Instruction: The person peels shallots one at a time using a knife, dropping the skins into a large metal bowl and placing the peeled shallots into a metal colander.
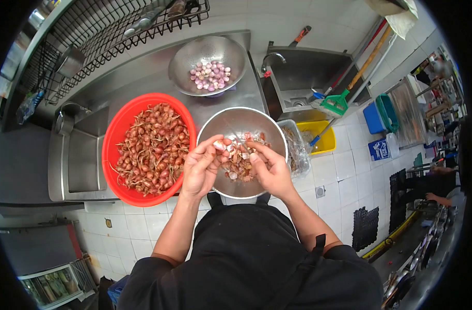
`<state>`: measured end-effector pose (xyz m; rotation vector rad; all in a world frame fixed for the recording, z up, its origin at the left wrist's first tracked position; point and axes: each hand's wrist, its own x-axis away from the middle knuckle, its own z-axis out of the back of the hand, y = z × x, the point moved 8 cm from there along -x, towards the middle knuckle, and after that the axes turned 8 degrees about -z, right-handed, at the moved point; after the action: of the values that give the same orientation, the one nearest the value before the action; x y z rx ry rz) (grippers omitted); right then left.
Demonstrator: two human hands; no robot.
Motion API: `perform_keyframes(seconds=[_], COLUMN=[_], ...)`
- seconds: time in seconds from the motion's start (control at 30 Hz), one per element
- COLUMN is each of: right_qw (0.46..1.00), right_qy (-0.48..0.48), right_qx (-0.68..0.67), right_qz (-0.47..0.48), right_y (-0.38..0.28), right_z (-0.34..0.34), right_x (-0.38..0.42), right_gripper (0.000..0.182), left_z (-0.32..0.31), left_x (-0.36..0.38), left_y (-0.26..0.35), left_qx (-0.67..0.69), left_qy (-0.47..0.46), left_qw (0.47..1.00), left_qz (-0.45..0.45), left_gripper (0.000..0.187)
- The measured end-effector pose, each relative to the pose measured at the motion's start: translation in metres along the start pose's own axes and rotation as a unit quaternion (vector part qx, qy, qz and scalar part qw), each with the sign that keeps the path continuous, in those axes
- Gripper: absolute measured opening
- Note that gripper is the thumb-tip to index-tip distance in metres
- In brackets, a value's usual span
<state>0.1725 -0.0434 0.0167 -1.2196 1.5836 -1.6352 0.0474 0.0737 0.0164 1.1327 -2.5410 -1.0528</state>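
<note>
— How many bowls?
— Three: one red basin heaped with shallots, two steel bowls.
— And the hands?
— Two: left hand pinches one shallot over the near bowl; right hand is curled, perhaps on a knife.

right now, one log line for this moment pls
left hand: holds shallot | right hand: peeling it | over: steel bowl of peels | left: red basin unpeeled | behind: bowl peeled
</note>
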Motion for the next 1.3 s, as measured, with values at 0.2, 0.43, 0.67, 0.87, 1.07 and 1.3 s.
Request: perform_keyframes(seconds=[0.2,0.43,0.67,0.87,1.07,1.3], right_qw=[0.990,0.975,0.997,0.995,0.995,0.998], right_qy=[-0.041,-0.030,-0.069,-0.054,-0.046,0.002], right_qx=[0.064,0.098,-0.036,-0.078,-0.084,-0.065], right_qz=[0.117,0.196,0.009,-0.016,-0.005,-0.006], right_y=[-0.042,-0.049,-0.031,-0.029,-0.030,-0.022], right_z=[-0.033,-0.031,-0.019,-0.019,-0.025,-0.005], right_x=[0.016,0.020,0.015,0.014,0.018,0.008], right_gripper=[0.043,0.036,0.032,0.032,0.032,0.031], left_z=[-0.012,-0.011,-0.020,-0.020,-0.001,-0.017], left_x=[0.005,0.007,0.007,0.008,0.003,0.004], left_y=[0.004,0.013,0.013,0.002,-0.012,0.002], left_qx=[-0.131,-0.231,-0.184,-0.020,0.002,-0.054], left_qy=[0.020,-0.013,-0.034,-0.010,-0.034,0.017], left_qw=[0.990,0.968,0.981,0.999,0.999,0.998], left_qz=[-0.053,-0.096,-0.043,0.034,-0.012,-0.005], left_gripper=[0.032,0.028,0.031,0.034,0.030,0.028])
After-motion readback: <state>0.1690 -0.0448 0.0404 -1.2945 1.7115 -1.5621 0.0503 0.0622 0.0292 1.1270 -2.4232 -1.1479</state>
